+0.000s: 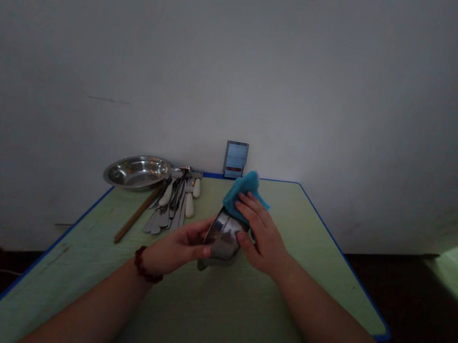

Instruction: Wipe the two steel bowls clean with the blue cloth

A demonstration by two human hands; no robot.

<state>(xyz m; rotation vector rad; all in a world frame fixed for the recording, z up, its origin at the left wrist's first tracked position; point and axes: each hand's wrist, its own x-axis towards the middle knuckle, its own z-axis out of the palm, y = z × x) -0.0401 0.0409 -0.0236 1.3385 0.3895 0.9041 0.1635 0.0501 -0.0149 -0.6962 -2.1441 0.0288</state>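
Left hand (175,249), grip holding metal container (223,239), right hand (266,241), grip on blue cloth (245,190); phone (236,158) behind (screen unreadable)

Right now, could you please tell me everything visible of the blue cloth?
The blue cloth looks like soft fabric, bunched, its top standing up. The right hand holds it against the upper end of a shiny, metal-looking container, which the left hand grips. I cannot tell whether the cloth is damp.

Glossy metal container (222,236), matt cloth (243,188)
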